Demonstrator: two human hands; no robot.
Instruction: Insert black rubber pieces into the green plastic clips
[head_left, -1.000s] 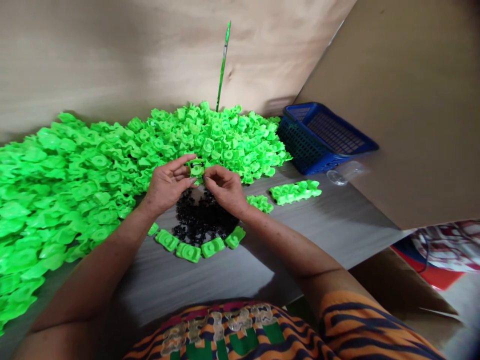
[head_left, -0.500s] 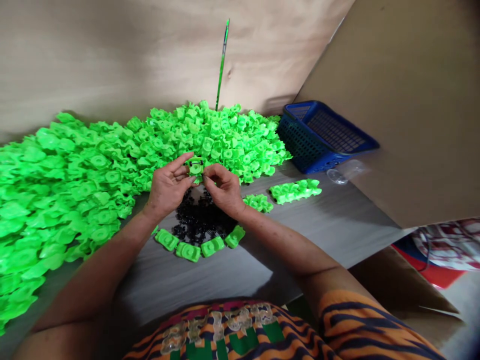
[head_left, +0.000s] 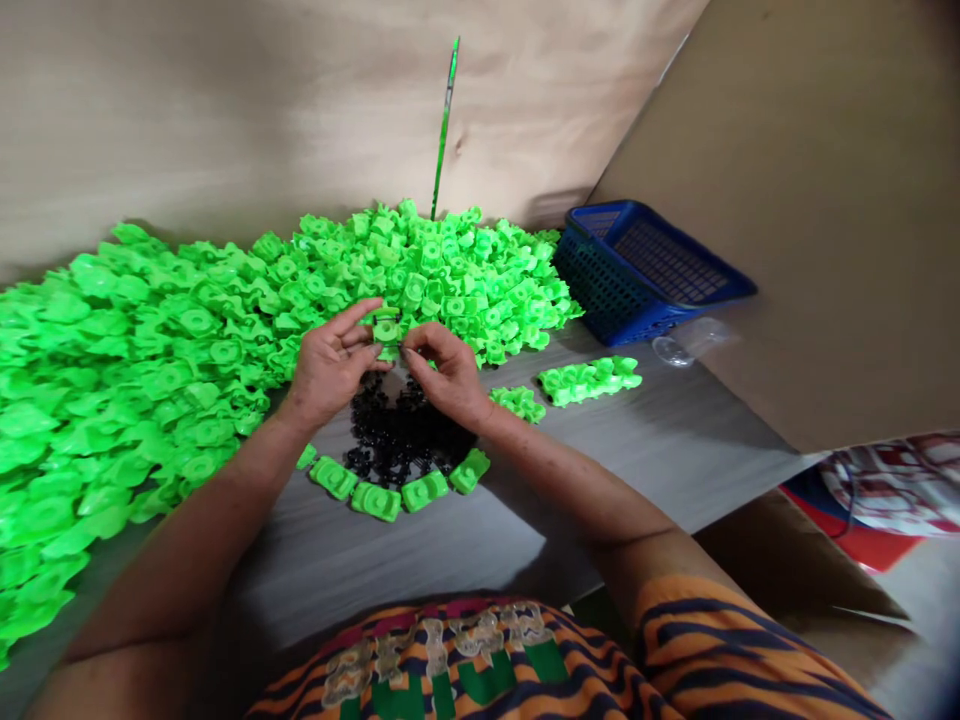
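Note:
A bright green plastic toy car body (head_left: pixel 387 331) is held up between the fingers and thumb of my left hand (head_left: pixel 330 365), its hollow side facing me. Dark bits show along its upper edge. My right hand (head_left: pixel 446 372) is pinched closed at the right side of the body; whatever sits between its fingertips is too small to make out. Below both hands lies a pile of small black plastic parts (head_left: pixel 405 435). Several green car bodies (head_left: pixel 376 500) are set in a curved row along the pile's near edge.
A large heap of green car bodies (head_left: pixel 202 320) covers the table's back and left. Right of my hands lie a short green row (head_left: pixel 517 403) and a longer green row (head_left: pixel 590 380). A blue basket (head_left: pixel 622 320) stands behind, near a clear plastic piece (head_left: pixel 673 351). A thin green stick (head_left: pixel 445 130) rises above the heap.
The green car body has tipped between my hands, so the black bar across its top shows less. Both hands have shifted slightly left.

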